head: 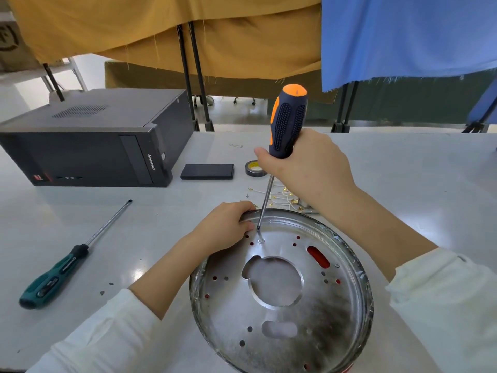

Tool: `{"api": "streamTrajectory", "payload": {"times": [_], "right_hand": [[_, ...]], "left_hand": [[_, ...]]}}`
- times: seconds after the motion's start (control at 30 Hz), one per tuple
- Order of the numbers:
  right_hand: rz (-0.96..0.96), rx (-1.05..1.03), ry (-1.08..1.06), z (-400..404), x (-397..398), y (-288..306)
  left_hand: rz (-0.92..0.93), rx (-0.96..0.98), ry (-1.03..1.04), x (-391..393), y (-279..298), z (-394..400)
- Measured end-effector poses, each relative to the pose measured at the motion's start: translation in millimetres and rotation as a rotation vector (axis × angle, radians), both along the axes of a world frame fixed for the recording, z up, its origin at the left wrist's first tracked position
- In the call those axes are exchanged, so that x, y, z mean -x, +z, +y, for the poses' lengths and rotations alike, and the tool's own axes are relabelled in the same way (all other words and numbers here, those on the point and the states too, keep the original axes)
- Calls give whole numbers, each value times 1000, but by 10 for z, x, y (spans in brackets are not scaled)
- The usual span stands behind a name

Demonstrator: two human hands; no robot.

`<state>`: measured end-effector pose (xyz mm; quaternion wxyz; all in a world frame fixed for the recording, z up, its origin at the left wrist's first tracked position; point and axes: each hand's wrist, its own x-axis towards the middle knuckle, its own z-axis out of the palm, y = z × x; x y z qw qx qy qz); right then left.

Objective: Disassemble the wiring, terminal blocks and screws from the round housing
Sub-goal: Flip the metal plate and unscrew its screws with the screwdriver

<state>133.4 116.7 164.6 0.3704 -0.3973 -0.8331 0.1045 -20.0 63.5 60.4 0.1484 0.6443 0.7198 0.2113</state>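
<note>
A: How far along is the stripping?

B: Well along, I'd judge. The housing [282, 292] lies on the worktop [403, 170] in front of the person, and its plate looks bare: mostly open holes, no terminal blocks or wiring that I can see on it.

A: Where did the wiring go?

B: A loose heap of wires [279, 196] with brass lugs lies on the worktop just beyond the far rim, with something pale among it that could be a block; too small to tell. Tiny specks near the left sleeve may be screws; I can't say.

A: And the hands?

B: The left hand [223, 227] grips the far-left rim, fingers curled over it. The right hand [306, 162] is wrapped round the lower handle of the orange screwdriver [287, 122], held almost upright, tip down on the plate near the rim.

A: So what's left?

B: A screw [261, 241] sits just beside the tip, and a small one [336, 265] shows by the red slot. Those seem to be what remains.

A: Anything else about?

B: A green screwdriver [56, 273] lies to the left, well apart.
</note>
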Motion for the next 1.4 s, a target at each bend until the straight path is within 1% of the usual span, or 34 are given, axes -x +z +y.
{"api": "streamTrajectory", "payload": {"times": [0.1,0.27,0.5,0.67,0.83,0.9,0.97,1.13,1.27,1.33,1.4], "right_hand": [[12,53,65,28,26,28],[48,197,264,107,31,71],[31,297,404,206,26,124],[-39,383,515,258,-37,196],[-160,381,574,301,-119,285],[-191,376,566,290,-119,300],[-183,352,526,280,-120,304],[-51,257,377,300,-171,241],[79,318,272,297,-207,152],[142,323,236,263,-207,116],[156,297,198,219,-195,97]], "left_hand": [[-1,0,-5,-7,1,13],[6,6,-15,-4,4,18],[11,20,-22,-5,22,14],[10,28,-32,13,21,26],[26,39,-79,33,11,66],[36,43,-96,33,13,76],[45,45,-103,28,12,75],[86,32,-96,16,3,66],[108,39,-80,0,-4,68],[124,45,-69,-7,-6,65],[141,51,-59,-16,-7,60]]}}
